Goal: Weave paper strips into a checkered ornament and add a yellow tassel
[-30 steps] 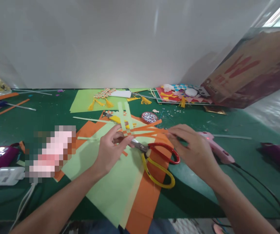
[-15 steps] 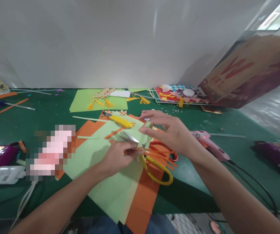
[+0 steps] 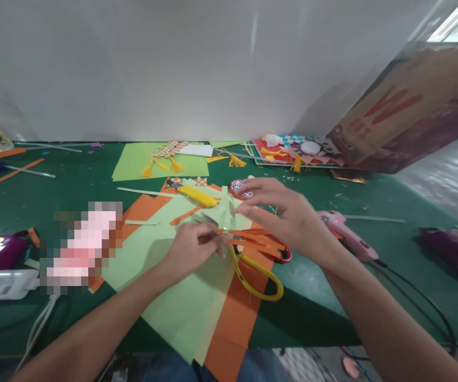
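Note:
My left hand (image 3: 192, 248) pinches a bundle of orange paper strips (image 3: 258, 241) that fan out to the right. Pale green paper strips (image 3: 224, 208) stick up from the same bundle. Just right of them hovers my right hand (image 3: 288, 215), thumb and fingers apart, nothing visible between them. Beneath the bundle lie scissors with a yellow and red handle (image 3: 279, 294), their blades partly hidden by my left hand. Under both hands are light green paper sheets (image 3: 173, 313) over orange paper (image 3: 229, 339). A yellow utility knife (image 3: 199, 196) rests on the sheets beyond my left hand.
A pink glue gun (image 3: 348, 239) with a black cord lies on the right, a purple one (image 3: 451, 254) farther out. On the left are a blurred-out pink object (image 3: 83, 244) and a purple tool (image 3: 8, 254). A paper bag (image 3: 396, 114) stands at the back right.
My right hand has shifted slightly right and its fingers have parted from a pale green strip. That strip now stands up from the bundle in my left hand.

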Motion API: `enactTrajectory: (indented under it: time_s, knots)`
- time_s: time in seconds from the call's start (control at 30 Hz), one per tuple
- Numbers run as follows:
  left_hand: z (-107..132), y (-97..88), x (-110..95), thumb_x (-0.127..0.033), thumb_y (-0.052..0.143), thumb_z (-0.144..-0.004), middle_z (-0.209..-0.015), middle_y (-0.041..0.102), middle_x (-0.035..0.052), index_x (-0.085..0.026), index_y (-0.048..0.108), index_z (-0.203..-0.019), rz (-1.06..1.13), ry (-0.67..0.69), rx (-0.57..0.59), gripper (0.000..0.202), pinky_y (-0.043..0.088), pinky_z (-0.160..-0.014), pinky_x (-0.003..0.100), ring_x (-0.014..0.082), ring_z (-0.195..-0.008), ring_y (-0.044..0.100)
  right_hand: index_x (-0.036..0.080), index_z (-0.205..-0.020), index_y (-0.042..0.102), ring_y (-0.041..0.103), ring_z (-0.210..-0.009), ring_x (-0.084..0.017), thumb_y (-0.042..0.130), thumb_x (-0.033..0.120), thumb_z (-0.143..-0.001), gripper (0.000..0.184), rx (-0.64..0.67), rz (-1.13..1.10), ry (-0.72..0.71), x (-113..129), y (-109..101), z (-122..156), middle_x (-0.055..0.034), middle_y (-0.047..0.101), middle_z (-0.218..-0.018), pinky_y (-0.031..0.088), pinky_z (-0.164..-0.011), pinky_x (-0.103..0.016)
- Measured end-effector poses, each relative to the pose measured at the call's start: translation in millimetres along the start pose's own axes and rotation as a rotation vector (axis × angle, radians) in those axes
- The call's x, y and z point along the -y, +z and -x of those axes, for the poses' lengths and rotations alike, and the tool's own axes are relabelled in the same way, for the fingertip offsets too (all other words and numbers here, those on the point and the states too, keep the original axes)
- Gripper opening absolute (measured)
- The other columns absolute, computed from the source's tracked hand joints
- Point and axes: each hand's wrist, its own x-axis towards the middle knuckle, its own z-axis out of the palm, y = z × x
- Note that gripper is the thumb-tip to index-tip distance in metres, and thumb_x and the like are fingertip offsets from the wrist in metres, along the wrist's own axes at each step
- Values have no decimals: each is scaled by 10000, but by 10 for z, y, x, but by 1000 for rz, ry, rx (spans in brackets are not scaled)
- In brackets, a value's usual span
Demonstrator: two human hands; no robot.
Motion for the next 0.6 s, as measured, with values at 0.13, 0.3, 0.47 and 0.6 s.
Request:
enactTrajectory:
  time_s: [0.13,0.3,0.47,0.6]
  knots:
    - [-7,0,37,-240,532,-810,-583,669,4,-173,581,-569,-60,46,-4,254,464,-586,211,136,-603,640,239,-701,687,554,-1141,-221,655,296,-774,99,179,61,-28,4,104,68,-65,632,-1140,424,-981,-402]
    - [-12,8,51,-167,526,-776,-593,682,-14,-172,602,-554,-89,86,-18,234,457,-586,189,114,-595,623,197,-669,659,517,-1198,-236,635,252,-788,133,255,50,2,13,153,66,-106,597,-1200,434,-967,-406]
    - [-19,10,44,-159,533,-780,-577,674,-16,-179,585,-543,-62,49,2,243,474,-604,191,116,-595,633,207,-649,641,490,-1233,-253,626,277,-804,171,216,110,-21,-1,171,82,-106,613,-1168,428,-970,-435]
    - [-25,16,49,-180,556,-784,-562,662,-15,-180,558,-545,-21,24,7,239,480,-594,209,128,-578,643,222,-652,612,488,-1244,-248,587,275,-820,178,136,120,-45,-29,154,84,-79,622,-1150,400,-1005,-453]
